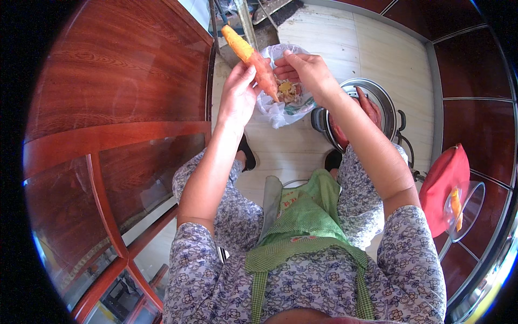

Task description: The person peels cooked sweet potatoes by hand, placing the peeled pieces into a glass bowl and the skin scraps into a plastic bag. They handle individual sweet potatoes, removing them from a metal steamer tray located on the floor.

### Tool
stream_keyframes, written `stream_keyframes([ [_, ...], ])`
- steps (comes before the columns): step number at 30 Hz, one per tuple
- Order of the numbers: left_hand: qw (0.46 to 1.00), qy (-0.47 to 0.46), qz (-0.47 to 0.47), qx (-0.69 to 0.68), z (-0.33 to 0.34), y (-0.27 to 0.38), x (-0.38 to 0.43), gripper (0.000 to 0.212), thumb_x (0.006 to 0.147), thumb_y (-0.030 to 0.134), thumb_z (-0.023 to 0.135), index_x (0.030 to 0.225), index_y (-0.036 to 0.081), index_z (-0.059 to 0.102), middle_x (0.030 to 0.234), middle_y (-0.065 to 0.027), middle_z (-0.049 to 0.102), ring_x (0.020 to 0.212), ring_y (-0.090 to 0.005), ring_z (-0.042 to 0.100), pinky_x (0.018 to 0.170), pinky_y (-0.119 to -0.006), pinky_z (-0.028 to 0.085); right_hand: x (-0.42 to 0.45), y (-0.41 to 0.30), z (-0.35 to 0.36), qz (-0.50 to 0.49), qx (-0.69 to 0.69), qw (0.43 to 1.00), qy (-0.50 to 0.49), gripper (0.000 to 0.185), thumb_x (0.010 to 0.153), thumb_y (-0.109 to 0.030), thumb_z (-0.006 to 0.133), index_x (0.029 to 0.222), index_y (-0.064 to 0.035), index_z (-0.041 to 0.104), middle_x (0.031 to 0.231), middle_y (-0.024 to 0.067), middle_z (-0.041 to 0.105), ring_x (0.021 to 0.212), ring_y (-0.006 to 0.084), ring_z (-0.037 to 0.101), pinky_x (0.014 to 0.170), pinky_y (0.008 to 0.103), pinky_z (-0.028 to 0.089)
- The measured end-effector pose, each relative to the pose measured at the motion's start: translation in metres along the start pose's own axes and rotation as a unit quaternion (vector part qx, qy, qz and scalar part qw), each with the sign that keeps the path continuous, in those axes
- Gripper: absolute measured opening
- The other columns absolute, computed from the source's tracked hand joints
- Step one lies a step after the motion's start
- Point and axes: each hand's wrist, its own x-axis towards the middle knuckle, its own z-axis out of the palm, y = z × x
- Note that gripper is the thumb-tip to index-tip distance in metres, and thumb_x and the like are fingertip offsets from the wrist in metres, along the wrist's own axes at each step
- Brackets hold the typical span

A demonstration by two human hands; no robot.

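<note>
A long sweet potato [263, 73] lies in the grip of my left hand [238, 91]; its upper end is peeled to yellow-orange flesh and its pointed lower end keeps the reddish skin. Just right of it, my right hand [309, 73] hovers with fingers apart and no object visible in it. Below both hands a white plastic bag [279, 115] on the floor holds peel scraps [289, 91]. To the right stands a metal steamer pot [390, 101] with several red-skinned sweet potatoes [367, 105] inside, partly hidden by my right forearm. Orange pieces [456, 208] rest in a clear glass bowl [475, 202] at the far right.
A wooden cabinet [133, 69] borders the left side. At the top stand a dustpan [269, 8] and a dark-bristled broom [287, 12]. The glass bowl rests on a red cloth-like surface [443, 190] by the dark tiled wall [477, 60]. A green apron [303, 222] covers my lap.
</note>
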Motion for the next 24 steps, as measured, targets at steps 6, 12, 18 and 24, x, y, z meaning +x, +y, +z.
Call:
stream_keyframes([
  [6, 1.000, 0.003, 0.010, 0.011, -0.005, 0.010, 0.000, 0.042, 0.090, 0.020, 0.054, 0.126, 0.000, 0.042, 0.122, -0.0167, 0.051, 0.112, -0.0225, 0.050, 0.097, -0.036, 0.040, 0.000, -0.012, -0.008, 0.121, 0.166, 0.976, -0.074, 0.034, 0.095, -0.029, 0.046, 0.106, 0.0012, 0.058, 0.100, 0.0107, 0.065, 0.091, 0.0172, 0.061, 0.085, 0.0295, 0.046],
  [12, 0.998, -0.010, 0.025, 0.058, -0.004, 0.007, 0.000, 0.040, 0.091, 0.014, 0.053, 0.127, -0.002, 0.043, 0.117, -0.0101, 0.054, 0.108, -0.0178, 0.053, 0.094, -0.033, 0.042, 0.000, -0.001, -0.007, 0.046, 0.115, 0.992, -0.021, 0.025, 0.089, -0.024, 0.058, 0.105, -0.0050, 0.060, 0.101, 0.0060, 0.064, 0.090, 0.0151, 0.060, 0.083, 0.0292, 0.048],
  [18, 0.993, 0.029, 0.050, 0.102, 0.007, -0.001, -0.003, 0.044, 0.087, 0.007, 0.060, 0.127, -0.003, 0.045, 0.111, -0.0080, 0.058, 0.098, -0.0132, 0.057, 0.089, -0.028, 0.045, -0.013, -0.007, 0.019, -0.129, -0.003, 0.990, 0.054, 0.032, 0.078, -0.024, 0.071, 0.101, -0.0025, 0.067, 0.090, 0.0063, 0.067, 0.078, 0.0104, 0.060, 0.068, 0.0239, 0.049],
  [24, 0.961, 0.089, 0.132, 0.224, 0.025, -0.002, -0.004, 0.047, 0.081, 0.003, 0.067, 0.124, -0.004, 0.049, 0.102, -0.0077, 0.061, 0.093, -0.0124, 0.059, 0.082, -0.023, 0.048, -0.010, 0.006, 0.028, -0.245, -0.058, 0.958, 0.134, 0.026, 0.075, -0.021, 0.072, 0.095, -0.0042, 0.070, 0.089, 0.0142, 0.067, 0.081, 0.0235, 0.064, 0.074, 0.0300, 0.049],
])
